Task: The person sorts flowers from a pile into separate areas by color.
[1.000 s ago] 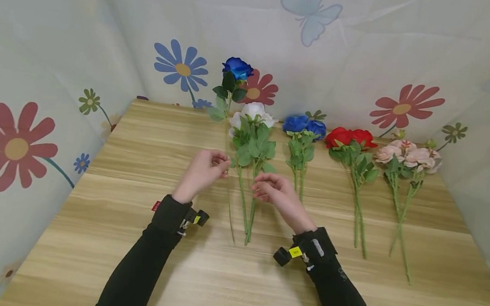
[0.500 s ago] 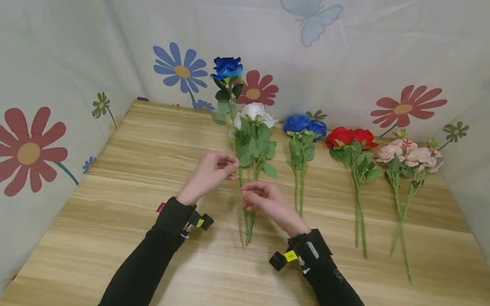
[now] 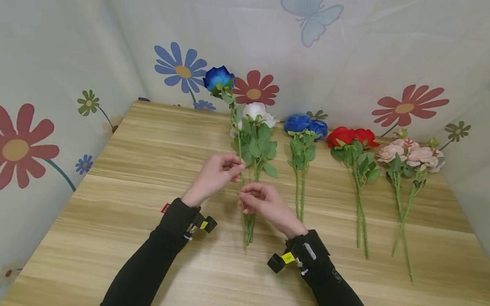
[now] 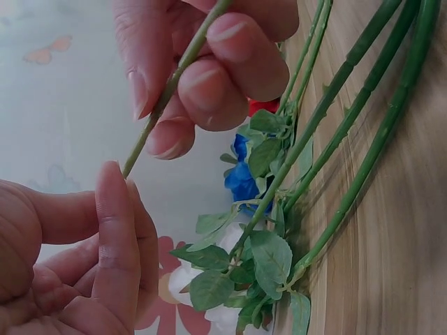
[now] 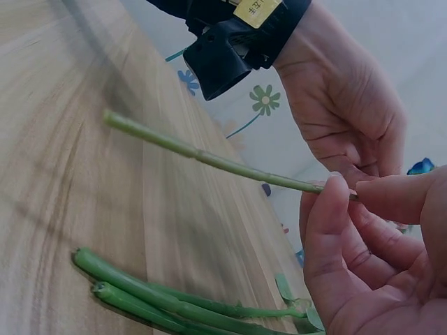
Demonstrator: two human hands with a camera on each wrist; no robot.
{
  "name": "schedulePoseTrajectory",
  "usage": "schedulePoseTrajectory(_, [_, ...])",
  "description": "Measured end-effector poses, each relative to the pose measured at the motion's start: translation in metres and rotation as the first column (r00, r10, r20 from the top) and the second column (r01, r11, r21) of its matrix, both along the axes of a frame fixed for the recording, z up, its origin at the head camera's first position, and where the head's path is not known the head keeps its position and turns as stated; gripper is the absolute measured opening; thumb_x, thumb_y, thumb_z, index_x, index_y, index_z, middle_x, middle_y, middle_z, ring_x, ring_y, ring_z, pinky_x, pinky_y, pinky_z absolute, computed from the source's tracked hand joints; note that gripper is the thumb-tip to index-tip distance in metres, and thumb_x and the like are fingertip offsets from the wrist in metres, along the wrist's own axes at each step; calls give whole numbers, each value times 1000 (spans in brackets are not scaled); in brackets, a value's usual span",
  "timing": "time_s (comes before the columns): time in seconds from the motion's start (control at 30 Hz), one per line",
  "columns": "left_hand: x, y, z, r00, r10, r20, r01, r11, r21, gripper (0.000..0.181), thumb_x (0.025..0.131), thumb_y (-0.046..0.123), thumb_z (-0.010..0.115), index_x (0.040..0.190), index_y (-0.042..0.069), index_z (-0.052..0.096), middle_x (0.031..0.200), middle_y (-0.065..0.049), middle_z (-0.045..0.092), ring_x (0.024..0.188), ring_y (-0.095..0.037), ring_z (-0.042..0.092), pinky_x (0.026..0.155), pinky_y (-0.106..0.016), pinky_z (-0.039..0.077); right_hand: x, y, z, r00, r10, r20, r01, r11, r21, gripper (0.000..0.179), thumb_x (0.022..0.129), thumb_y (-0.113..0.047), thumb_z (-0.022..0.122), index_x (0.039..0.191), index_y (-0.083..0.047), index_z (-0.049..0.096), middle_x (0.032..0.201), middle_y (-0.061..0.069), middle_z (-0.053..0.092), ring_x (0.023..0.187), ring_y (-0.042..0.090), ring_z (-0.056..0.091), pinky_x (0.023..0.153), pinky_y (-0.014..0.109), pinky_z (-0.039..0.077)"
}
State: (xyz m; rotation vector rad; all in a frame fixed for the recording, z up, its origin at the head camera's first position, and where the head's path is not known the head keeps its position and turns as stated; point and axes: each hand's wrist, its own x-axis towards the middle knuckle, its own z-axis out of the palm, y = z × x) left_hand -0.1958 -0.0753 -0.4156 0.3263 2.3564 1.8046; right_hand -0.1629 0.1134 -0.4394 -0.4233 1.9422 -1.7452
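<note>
A single blue rose is held up above the table, its bloom leaning to the left. My left hand pinches its thin green stem between thumb and fingers, partway down. Just below, my right hand also pinches the stem. The left wrist view shows both hands along the stem. In the right wrist view the stem's cut end sticks out free past the right hand. Behind the hands lie white roses with leafy stems, partly covered by the fingers.
To the right on the wooden table lie blue roses, red roses and pink flowers in a row, blooms toward the back. A flower-printed curtain hangs behind the table.
Both hands and the held stem have come together over the white roses' stems, the left hand moving right and the right hand left. The blue bloom has tipped left and lower.
</note>
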Motion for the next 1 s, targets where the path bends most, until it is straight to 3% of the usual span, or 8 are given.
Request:
schedulePoseTrajectory(0.2, [1,0,1,1000,-16,-19,15,999,-29,28,102,10,58,122,-8,65,120,-29,68,90,-31,74,82,-36,63,1,-2,0,999,18,-35,-19,1000,-5,31,103,-7,53,120,19,54,93,14,67,77,7,65,73,23,59])
schedulePoseTrajectory(0.43, [4,0,3,999,-22,-45,20,998,-57,27,104,16,57,119,-4,68,110,-29,69,90,-38,73,84,-46,62,2,2,5,998,19,-64,-19,1000,-1,31,105,-10,52,119,18,54,92,12,65,77,7,64,74,25,59])
schedulePoseTrajectory(0.6, [5,-1,4,997,-14,-74,8,997,-82,33,107,24,52,122,-3,66,106,-29,69,94,-42,71,85,-46,61,-2,13,12,997,-30,-66,30,1000,0,26,104,-8,52,117,14,55,90,10,64,77,7,64,74,27,60])
schedulePoseTrajectory(0.8, [5,-2,5,987,36,-155,-64,981,-181,33,106,25,52,122,0,67,108,-22,72,93,-35,71,83,-41,60,-7,34,19,992,-80,-98,83,996,26,24,104,-11,54,113,11,58,88,7,64,76,8,65,77,30,61])
schedulePoseTrajectory(1.0, [6,-4,8,971,61,-233,-118,964,-237,27,105,20,53,117,2,69,109,-17,73,100,-26,70,93,-39,58,-10,60,20,990,-104,-100,112,991,69,16,104,-9,52,103,5,60,83,4,65,74,10,66,74,28,62])
